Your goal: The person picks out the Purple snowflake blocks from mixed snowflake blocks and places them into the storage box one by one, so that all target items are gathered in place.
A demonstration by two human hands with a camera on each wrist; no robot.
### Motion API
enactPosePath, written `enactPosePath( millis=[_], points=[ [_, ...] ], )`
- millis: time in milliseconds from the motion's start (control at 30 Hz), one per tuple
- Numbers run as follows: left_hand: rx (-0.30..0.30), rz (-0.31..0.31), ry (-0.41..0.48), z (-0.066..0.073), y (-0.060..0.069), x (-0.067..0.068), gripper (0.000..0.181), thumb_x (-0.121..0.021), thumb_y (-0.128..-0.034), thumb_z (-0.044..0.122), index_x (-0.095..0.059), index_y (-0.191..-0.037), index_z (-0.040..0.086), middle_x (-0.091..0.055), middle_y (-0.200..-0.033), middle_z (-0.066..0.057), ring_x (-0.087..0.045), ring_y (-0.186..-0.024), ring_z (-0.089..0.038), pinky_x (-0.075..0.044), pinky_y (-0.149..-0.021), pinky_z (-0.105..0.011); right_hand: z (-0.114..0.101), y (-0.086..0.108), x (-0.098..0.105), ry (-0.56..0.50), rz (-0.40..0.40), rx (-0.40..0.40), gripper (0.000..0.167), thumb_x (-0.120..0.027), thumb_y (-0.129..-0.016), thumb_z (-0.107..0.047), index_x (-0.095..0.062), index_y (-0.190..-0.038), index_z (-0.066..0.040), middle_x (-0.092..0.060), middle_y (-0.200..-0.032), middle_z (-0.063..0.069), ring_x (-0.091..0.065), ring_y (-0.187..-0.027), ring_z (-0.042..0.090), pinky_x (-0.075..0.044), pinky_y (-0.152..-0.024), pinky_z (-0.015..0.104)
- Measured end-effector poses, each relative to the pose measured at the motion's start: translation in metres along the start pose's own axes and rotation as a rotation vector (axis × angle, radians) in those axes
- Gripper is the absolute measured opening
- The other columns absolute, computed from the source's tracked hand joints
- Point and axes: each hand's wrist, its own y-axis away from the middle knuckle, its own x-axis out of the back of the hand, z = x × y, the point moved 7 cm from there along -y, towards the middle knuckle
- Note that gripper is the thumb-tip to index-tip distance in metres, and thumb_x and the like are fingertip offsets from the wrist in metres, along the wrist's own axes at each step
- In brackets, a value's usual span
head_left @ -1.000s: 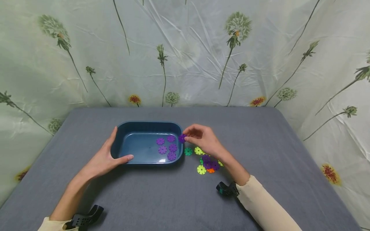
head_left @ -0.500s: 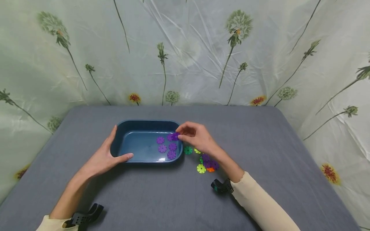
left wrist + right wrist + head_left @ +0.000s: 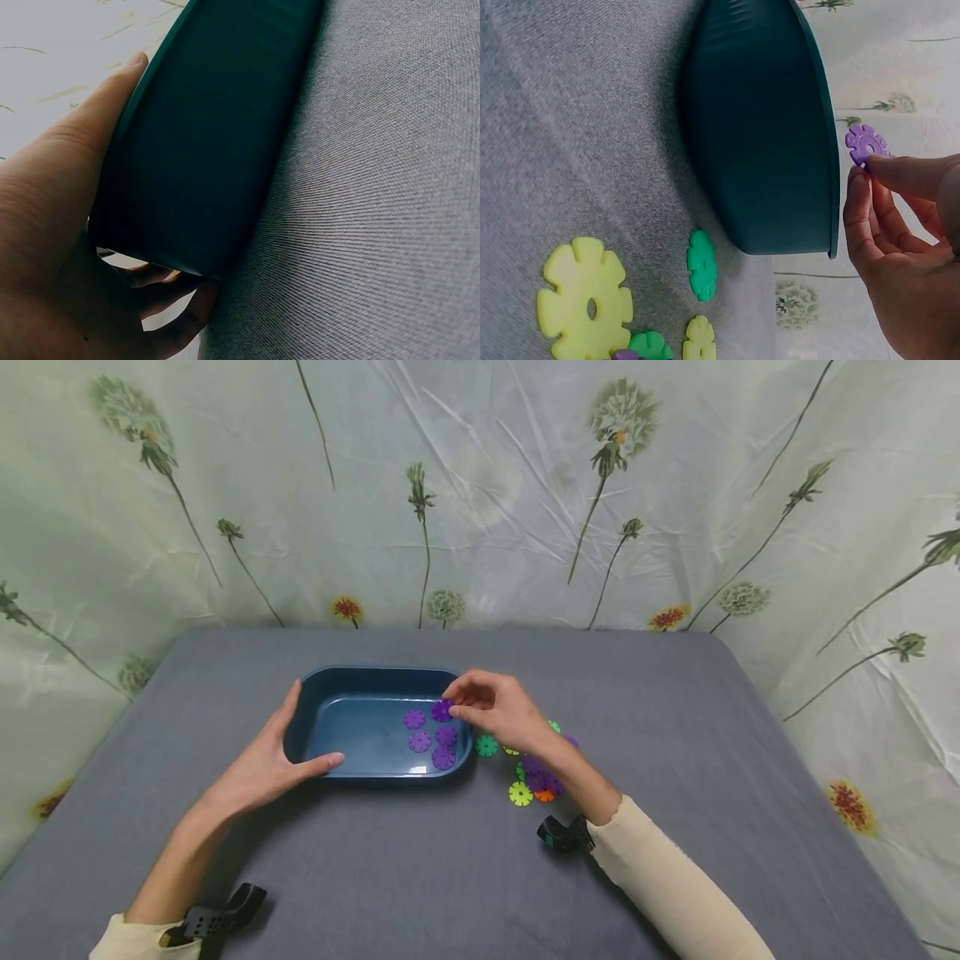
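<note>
A blue rectangular plastic tub stands on the table, with several purple snowflake discs lying flat in its right half. My left hand grips the tub's left end, thumb over the near rim; in the left wrist view its other fingers curl against the end wall. Over the tub's right side, my right hand pinches another purple snowflake disc between thumb and fingertips, above the rim in the right wrist view.
Right of the tub lies a loose pile of snowflake discs: a green one near the wall, a yellow one, an orange one and purple ones. My right forearm covers part of it. A floral curtain hangs behind the grey-clothed table.
My right hand has moved left with the pinched purple disc, from the tub's right rim to over the inside. The left hand has kept its grip on the tub.
</note>
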Motion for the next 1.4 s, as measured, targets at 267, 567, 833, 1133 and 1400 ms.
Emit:
enactPosePath(
  millis=[267, 567, 833, 1133, 1400],
  points=[
    [0.001, 0.005, -0.002, 0.0, 0.001, -0.004, 0.127, -0.079, -0.0874, 0.051, 0.018, -0.166, 0.025, 0.004, -0.174, -0.027, -0.011, -0.157, -0.058, -0.022, -0.113, -0.082, 0.0, -0.002, -0.005, 0.04, -0.033, -0.007, 0.016, -0.072, -0.097, -0.005, -0.073, -0.113, -0.006, -0.072, -0.108, 0.011, -0.067, -0.093, 0.015, -0.058, -0.079, 0.022],
    [0.002, 0.003, -0.006, 0.0, 0.002, -0.007, 0.127, -0.079, -0.0874, 0.051, 0.017, -0.166, 0.024, 0.003, -0.175, -0.027, -0.012, -0.156, -0.058, -0.023, -0.113, -0.083, 0.002, -0.003, -0.013, 0.049, -0.061, -0.012, 0.015, -0.072, -0.097, -0.005, -0.073, -0.112, -0.007, -0.073, -0.106, 0.01, -0.067, -0.09, 0.013, -0.058, -0.079, 0.022],
    [0.02, 0.006, -0.009, 0.0, 0.001, -0.008, 0.127, -0.078, -0.0875, 0.052, 0.017, -0.166, 0.023, 0.005, -0.174, -0.029, -0.01, -0.156, -0.06, -0.021, -0.113, -0.084, -0.005, -0.008, -0.019, 0.078, -0.098, 0.02, 0.016, -0.072, -0.097, -0.005, -0.073, -0.113, -0.006, -0.073, -0.106, 0.011, -0.067, -0.091, 0.012, -0.058, -0.078, 0.021],
    [0.026, 0.014, -0.011, -0.001, 0.004, -0.003, 0.126, -0.078, -0.0878, 0.052, 0.018, -0.166, 0.026, 0.004, -0.174, -0.026, -0.011, -0.156, -0.059, -0.022, -0.112, -0.084, -0.006, -0.015, -0.036, 0.094, -0.154, 0.012, 0.016, -0.071, -0.097, -0.005, -0.074, -0.113, -0.006, -0.074, -0.109, 0.011, -0.067, -0.09, 0.012, -0.058, -0.08, 0.02],
    [0.039, 0.018, -0.025, 0.0, 0.0, -0.002, 0.127, -0.077, -0.0876, 0.055, 0.018, -0.166, 0.024, 0.004, -0.173, -0.029, -0.01, -0.155, -0.061, -0.021, -0.113, -0.084, -0.009, -0.021, -0.045, 0.199, -0.204, -0.026, 0.014, -0.071, -0.098, -0.006, -0.075, -0.11, -0.011, -0.074, -0.107, 0.006, -0.066, -0.09, 0.013, -0.056, -0.081, 0.019]
  ],
)
